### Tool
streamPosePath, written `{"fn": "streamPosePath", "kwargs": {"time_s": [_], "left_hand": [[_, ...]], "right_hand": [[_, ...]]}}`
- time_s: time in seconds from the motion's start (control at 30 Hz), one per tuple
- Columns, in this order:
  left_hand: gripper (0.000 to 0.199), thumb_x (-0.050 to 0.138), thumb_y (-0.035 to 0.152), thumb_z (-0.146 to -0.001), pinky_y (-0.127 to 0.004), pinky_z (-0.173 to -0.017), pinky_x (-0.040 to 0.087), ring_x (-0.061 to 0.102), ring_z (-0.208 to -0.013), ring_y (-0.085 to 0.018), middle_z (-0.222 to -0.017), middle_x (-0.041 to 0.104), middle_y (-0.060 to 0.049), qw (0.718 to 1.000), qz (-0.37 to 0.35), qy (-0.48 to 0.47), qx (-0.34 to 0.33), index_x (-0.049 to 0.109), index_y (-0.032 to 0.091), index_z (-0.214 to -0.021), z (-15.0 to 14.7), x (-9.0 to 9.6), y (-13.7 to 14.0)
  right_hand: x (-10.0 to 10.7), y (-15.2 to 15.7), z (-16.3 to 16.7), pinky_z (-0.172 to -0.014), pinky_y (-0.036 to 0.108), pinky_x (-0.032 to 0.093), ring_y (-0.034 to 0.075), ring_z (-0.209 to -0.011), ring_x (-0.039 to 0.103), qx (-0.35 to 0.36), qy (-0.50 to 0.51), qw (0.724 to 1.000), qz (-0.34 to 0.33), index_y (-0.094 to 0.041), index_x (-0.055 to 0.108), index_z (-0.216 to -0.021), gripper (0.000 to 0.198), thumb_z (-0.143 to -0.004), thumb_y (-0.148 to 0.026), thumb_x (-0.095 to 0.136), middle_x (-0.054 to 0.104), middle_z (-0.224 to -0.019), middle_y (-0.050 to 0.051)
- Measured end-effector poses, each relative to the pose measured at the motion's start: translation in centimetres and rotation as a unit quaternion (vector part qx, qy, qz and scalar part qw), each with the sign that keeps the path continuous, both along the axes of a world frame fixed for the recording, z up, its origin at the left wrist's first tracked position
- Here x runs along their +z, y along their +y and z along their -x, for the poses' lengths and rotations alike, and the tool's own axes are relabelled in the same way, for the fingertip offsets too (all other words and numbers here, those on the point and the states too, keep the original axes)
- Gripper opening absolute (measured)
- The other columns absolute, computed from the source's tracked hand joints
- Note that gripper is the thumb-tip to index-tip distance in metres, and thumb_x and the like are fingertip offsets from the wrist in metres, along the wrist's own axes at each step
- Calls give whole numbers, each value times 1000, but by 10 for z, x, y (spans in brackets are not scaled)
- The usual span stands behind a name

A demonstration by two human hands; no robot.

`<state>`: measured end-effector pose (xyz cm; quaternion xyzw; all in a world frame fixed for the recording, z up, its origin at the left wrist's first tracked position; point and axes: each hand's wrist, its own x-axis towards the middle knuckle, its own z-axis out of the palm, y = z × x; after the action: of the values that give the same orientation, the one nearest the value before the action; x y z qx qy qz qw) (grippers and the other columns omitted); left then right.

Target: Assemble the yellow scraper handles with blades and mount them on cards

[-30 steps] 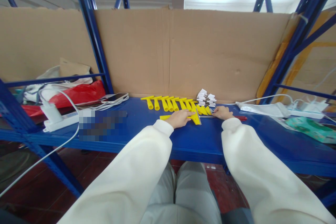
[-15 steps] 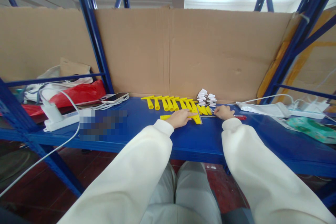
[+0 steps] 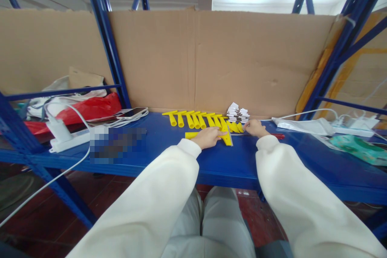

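My left hand [image 3: 208,137] is closed around a yellow T-shaped scraper [image 3: 226,136] lying on the blue shelf, its handle end showing left of the hand and a thin pale blade edge along its head. Just right of several small yellow pieces [image 3: 236,127], my right hand [image 3: 256,128] has its fingers pinched together low over the shelf. What they hold, if anything, is too small to make out. A screwdriver with a red handle [image 3: 278,136] lies beneath the right wrist, its shaft pointing left. Behind the left hand runs a row of yellow T-shaped scraper bodies [image 3: 190,121].
Small white packs [image 3: 237,112] are stacked against the cardboard wall [image 3: 242,56]. To the left lie a phone [image 3: 134,113], cables, a power strip [image 3: 71,139] and a red bag [image 3: 93,109]. A white pouch [image 3: 304,125] and green packet [image 3: 359,149] are at right.
My right hand has shifted slightly left, towards the small yellow pieces. The scraper and my left hand have moved very slightly nearer to me.
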<state>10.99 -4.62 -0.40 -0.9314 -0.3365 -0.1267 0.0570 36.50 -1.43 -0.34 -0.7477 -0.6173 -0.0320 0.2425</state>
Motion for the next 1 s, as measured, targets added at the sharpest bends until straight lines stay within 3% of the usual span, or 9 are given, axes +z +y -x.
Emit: {"fn": "streamPosePath", "kwargs": {"time_s": [0.07, 0.17, 0.3, 1.0], "left_hand": [[42, 52, 22, -97, -33, -95, 53, 67, -112, -25, -119, 69, -12, 1000, 1, 4, -3, 64, 25, -137, 0, 0, 0], [43, 52, 21, -96, -33, -95, 52, 67, -112, -24, -118, 69, -11, 1000, 0, 12, 0, 64, 25, -137, -1, 2, -1], [42, 53, 20, -96, -35, -95, 53, 68, -111, -26, -116, 69, -11, 1000, -2, 9, 2, 65, 26, -136, -1, 2, -2], [43, 50, 19, -97, -35, -93, 53, 67, -111, -26, -116, 68, -11, 999, -15, 30, 4, 65, 27, -136, -2, 5, -7]], "right_hand": [[1, 2, 9, -92, 42, 51, 26, -103, 64, 54, 74, 996, -10, -19, 73, -74, 13, -78, -27, 63, 73, -96, 8], [0, 2, 28, -92, 33, 50, 20, -94, 67, 196, 157, 967, -46, -18, 70, -72, 11, -78, -24, 62, 74, -92, 6], [-5, 0, 47, -88, 31, 51, 18, -87, 66, 284, 159, 944, -57, -18, 66, -66, 11, -76, -22, 64, 72, -87, 5], [-8, -2, 52, -94, 32, 47, 19, -94, 61, 247, 39, 967, -41, -21, 68, -76, 14, -84, -19, 56, 68, -94, 4]]}}
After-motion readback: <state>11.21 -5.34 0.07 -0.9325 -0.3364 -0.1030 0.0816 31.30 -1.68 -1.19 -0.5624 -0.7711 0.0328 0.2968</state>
